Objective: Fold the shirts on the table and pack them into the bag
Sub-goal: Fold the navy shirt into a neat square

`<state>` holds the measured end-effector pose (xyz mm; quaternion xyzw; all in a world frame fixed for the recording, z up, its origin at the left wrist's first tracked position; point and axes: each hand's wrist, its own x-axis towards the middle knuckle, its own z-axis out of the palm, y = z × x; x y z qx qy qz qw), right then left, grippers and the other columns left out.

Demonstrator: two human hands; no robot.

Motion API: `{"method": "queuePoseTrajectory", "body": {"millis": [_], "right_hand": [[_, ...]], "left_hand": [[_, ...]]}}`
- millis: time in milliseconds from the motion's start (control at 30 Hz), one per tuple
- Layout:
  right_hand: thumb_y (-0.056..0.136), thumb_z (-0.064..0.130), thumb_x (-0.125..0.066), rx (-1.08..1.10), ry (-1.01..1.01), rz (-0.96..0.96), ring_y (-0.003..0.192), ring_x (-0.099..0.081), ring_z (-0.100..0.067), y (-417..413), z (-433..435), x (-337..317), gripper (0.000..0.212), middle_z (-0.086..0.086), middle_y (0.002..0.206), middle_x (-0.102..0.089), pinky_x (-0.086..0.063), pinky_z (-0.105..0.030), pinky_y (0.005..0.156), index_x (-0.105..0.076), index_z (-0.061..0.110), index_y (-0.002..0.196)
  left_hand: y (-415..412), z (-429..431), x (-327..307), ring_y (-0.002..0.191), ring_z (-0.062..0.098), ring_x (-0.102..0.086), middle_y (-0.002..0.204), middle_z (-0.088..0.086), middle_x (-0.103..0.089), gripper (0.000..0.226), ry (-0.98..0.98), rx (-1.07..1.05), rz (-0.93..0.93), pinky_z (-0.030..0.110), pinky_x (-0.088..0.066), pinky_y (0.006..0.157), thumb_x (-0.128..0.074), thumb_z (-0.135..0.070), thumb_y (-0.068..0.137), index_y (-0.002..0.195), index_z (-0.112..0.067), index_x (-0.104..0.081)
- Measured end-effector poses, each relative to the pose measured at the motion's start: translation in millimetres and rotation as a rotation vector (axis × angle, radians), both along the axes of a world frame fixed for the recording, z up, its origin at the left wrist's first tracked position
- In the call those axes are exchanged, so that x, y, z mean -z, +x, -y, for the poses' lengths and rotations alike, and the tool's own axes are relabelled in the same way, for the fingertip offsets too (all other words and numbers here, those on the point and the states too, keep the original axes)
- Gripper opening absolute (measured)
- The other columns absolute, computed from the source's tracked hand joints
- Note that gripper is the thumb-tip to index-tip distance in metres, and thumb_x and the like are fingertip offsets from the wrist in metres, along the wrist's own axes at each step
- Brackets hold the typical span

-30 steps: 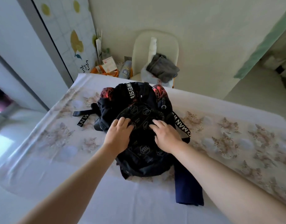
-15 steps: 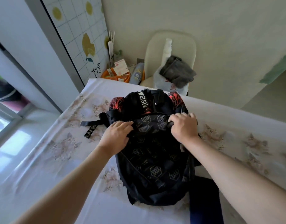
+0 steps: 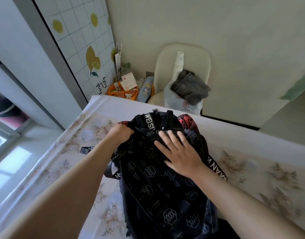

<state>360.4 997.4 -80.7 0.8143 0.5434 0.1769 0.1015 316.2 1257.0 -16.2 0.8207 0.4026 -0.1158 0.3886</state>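
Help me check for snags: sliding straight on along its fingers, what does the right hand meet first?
Probably the right hand meets the lettered strap on the backpack first; depth is unclear.

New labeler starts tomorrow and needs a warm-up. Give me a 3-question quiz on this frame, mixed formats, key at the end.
1. True or false: the right hand lies flat and open on top of the black backpack.
2. Pick one. The left hand: A) hangs free in the air; B) grips the backpack's upper left edge; C) lies flat on the backpack.
3. Fill in: the grey cloth lies on the seat of the cream ____.

Key: 1 true; 2 B; 3 chair.
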Motion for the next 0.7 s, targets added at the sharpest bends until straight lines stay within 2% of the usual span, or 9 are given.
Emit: {"method": "queuePoseTrajectory", "body": {"millis": [67,133,200,267,333,400,500,600,700], "right_hand": [[0.093,0.022,-0.054,0.154,-0.118,-0.097,0.139,-0.038,-0.04,14,-2,4,0.086,-0.018,0.163,-0.018,-0.028,-0.059,0.112,0.0,0.02,0.16],[0.087,0.008,-0.06,0.129,-0.055,-0.243,0.117,-0.06,-0.032,34,-6,-3,0.083,-0.009,0.153,-0.044,-0.042,-0.049,0.098,-0.02,0.027,0.158],[0.088,0.01,-0.06,0.119,0.062,-0.472,0.104,-0.068,-0.025,52,-11,-17,0.071,0.006,0.14,-0.059,-0.048,-0.041,0.092,-0.04,0.037,0.149],[0.087,0.017,-0.057,0.15,0.135,-0.636,0.11,-0.066,-0.02,64,-13,-36,0.062,0.018,0.137,-0.059,-0.051,-0.037,0.092,-0.049,0.047,0.141],[0.083,0.009,-0.055,0.173,0.128,-0.687,0.121,-0.06,-0.014,73,-11,-52,0.068,0.023,0.14,-0.055,-0.048,-0.032,0.097,-0.052,0.052,0.136],[0.084,0.004,-0.053,0.193,0.091,-0.71,0.126,-0.055,-0.011,78,-6,-63,0.071,0.022,0.142,-0.053,-0.044,-0.026,0.099,-0.053,0.053,0.135],[0.081,-0.002,-0.052,0.122,0.124,-0.677,0.122,-0.057,-0.01,72,1,-68,0.077,0.02,0.141,-0.055,-0.044,-0.019,0.087,-0.052,0.051,0.136],[0.076,-0.013,-0.054,-0.016,0.13,-0.509,0.113,-0.064,-0.024,60,11,-51,0.085,0.008,0.14,-0.059,-0.051,-0.036,0.089,-0.049,0.038,0.144],[0.079,-0.012,-0.056,0.083,0.033,-0.422,0.134,-0.047,-0.024,53,22,-43,0.088,0.004,0.152,-0.045,-0.037,-0.049,0.108,-0.038,0.037,0.15]], "left_hand": [[0,0,-1,0.113,0.026,-0.059,0.135,0.006,-0.057,0.042,0.126,-0.009,0.033,0.034,-0.051,0.092,-0.056,-0.024,0.098,0.14,-0.024,-0.053],[-11,-1,-1,0.102,0.024,-0.061,0.116,0.0,-0.063,0.044,0.456,0.158,0.074,0.038,-0.052,0.088,-0.075,-0.038,0.083,0.124,-0.026,-0.062],[-20,14,2,0.101,0.027,-0.057,0.113,0.001,-0.06,0.04,0.99,0.416,0.293,0.041,-0.046,0.088,-0.079,-0.023,0.076,0.113,-0.022,-0.063],[-32,47,17,0.095,0.028,-0.056,0.105,0.003,-0.062,0.024,1.293,0.78,0.582,0.04,-0.043,0.082,-0.069,-0.01,0.078,0.101,-0.018,-0.066],[-41,73,34,0.112,0.032,-0.054,0.125,0.01,-0.061,0.033,1.305,0.968,0.563,0.042,-0.041,0.094,-0.053,-0.027,0.093,0.12,-0.012,-0.064],[-49,71,38,0.143,0.037,-0.027,0.159,0.018,-0.026,0.074,1.236,0.865,0.202,0.052,-0.024,0.114,-0.039,-0.052,0.095,0.154,-0.009,-0.026],[-53,39,33,0.151,0.034,-0.008,0.165,0.011,0.001,0.091,1.165,0.799,0.016,0.052,-0.019,0.118,-0.051,-0.041,0.093,0.156,-0.015,0.011],[-48,20,18,0.151,0.02,-0.014,0.165,0.001,-0.013,0.08,0.919,0.987,-0.064,0.037,-0.018,0.121,-0.051,-0.027,0.094,0.158,-0.022,-0.002],[-50,10,-7,0.139,0.015,-0.04,0.153,-0.009,-0.042,0.071,0.601,0.899,-0.044,0.031,-0.038,0.108,-0.049,-0.014,0.089,0.15,-0.044,-0.031]]}}
